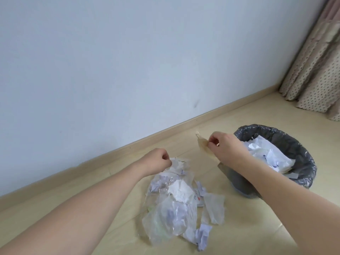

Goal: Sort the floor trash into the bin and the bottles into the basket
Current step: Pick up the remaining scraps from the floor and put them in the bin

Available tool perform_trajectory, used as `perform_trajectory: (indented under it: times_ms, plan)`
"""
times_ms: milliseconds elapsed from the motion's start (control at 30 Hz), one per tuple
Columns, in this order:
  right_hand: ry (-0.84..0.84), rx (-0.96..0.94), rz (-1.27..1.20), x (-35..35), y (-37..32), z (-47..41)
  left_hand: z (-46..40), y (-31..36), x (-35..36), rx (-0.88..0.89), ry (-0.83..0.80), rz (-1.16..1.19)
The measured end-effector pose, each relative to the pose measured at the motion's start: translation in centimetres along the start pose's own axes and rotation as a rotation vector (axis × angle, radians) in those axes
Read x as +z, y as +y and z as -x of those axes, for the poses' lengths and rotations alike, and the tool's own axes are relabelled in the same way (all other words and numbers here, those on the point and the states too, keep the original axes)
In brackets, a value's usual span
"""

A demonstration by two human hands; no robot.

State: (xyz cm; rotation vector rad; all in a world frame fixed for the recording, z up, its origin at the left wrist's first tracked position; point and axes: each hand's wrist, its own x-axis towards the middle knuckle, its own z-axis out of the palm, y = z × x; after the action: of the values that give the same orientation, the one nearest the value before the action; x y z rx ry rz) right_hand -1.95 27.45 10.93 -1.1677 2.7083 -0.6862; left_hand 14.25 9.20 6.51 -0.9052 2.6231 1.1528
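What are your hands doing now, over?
Right hand pinches clear wrapper beside lined bin. Left hand grips top of trash pile. Nothing blocking bin.

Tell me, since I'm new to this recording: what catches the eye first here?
The heap of crumpled plastic and paper on the floor, centre. The left hand pinches its far edge. The right hand holds a yellowish wrapper beside the lined bin, which already holds white scraps.
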Motion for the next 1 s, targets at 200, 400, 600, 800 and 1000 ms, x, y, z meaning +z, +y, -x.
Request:
perform_trajectory:
  times_ms: [200,400,600,800,1000]
  plan:
    - [0.262,0.142,-0.006,-8.0,9.2,-0.5,-3.7,14.9,-0.3,0.179,0.047,-0.054]
    - [0.285,0.417,-0.12,-9.5,14.8,-0.2,-7.5,24.4,2.9,0.216,0.052,-0.171]
    - [0.231,0.552,-0.169,-9.0,17.5,0.0,-9.5,27.8,9.6,0.205,0.01,-0.383]
    - [0.019,0.554,-0.127,-7.3,18.1,0.5,-10.1,27.3,13.6,0.13,-0.005,-0.574]
    - [0.042,0.428,-0.033,-7.4,16.7,0.1,-9.7,25.3,10.9,0.151,0.055,-0.398]
